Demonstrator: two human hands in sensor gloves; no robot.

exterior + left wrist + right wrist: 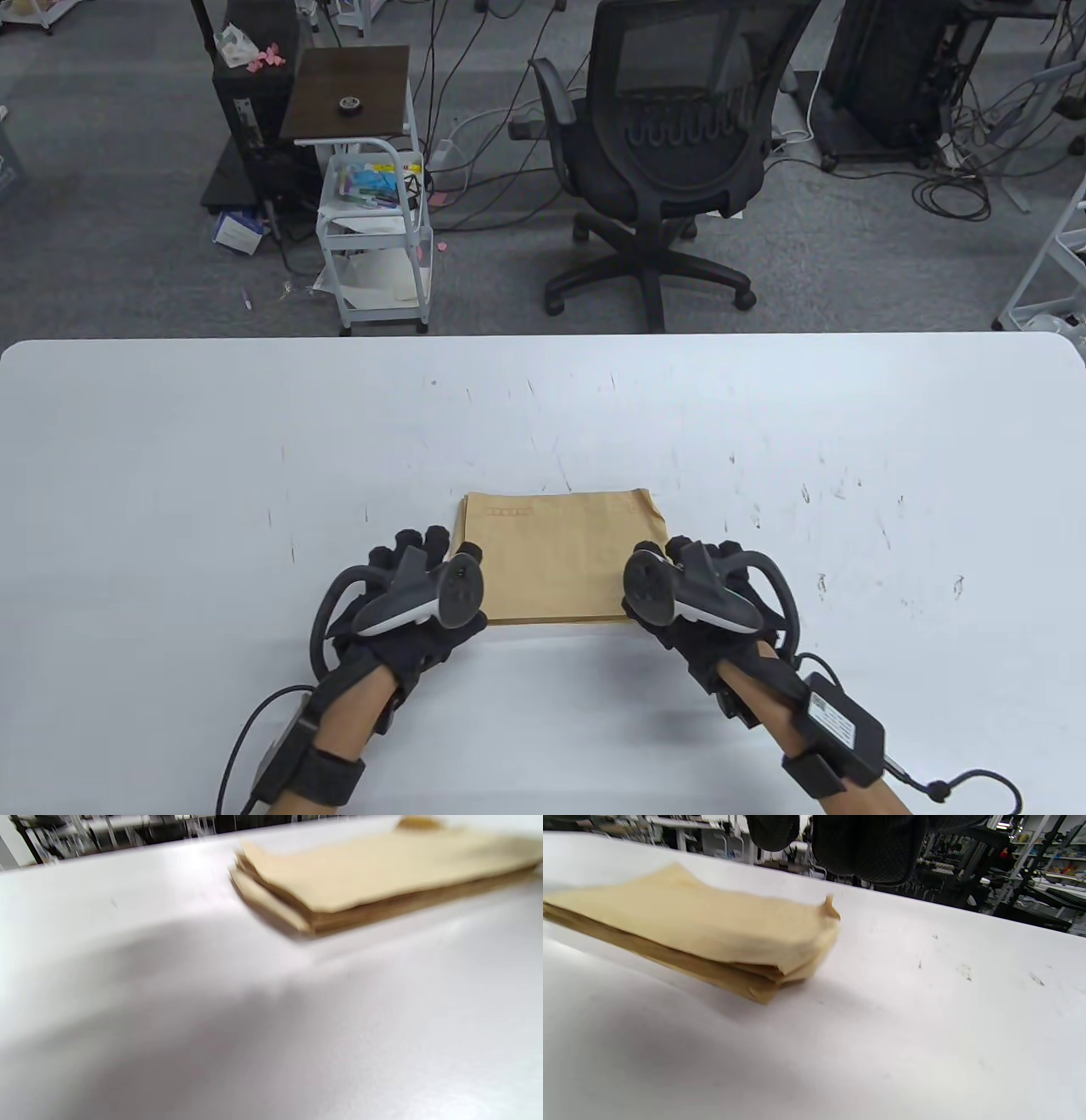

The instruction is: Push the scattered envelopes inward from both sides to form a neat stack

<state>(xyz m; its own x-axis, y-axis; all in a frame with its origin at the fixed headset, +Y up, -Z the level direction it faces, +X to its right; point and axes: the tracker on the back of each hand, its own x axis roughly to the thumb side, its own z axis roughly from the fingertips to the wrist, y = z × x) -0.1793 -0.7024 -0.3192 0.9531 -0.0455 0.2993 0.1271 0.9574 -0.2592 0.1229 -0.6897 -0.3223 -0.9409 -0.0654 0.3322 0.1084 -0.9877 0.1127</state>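
Note:
A stack of brown envelopes [560, 556] lies flat near the middle front of the white table [254, 441], its edges roughly aligned. My left hand [422, 552] sits at the stack's left edge and my right hand [689, 556] at its right edge; neither holds anything. The left wrist view is blurred and shows the stack [382, 878] a little way off, with no fingers in view. In the right wrist view the stack [712, 933] has a bulging top envelope with a raised corner, and my gloved fingers [865, 844] hang above the table beside it.
Beyond the table's far edge stand a black office chair [679, 153] and a white cart [373, 229] on the grey floor. Cables run from both wrist units across the table's front [959, 785].

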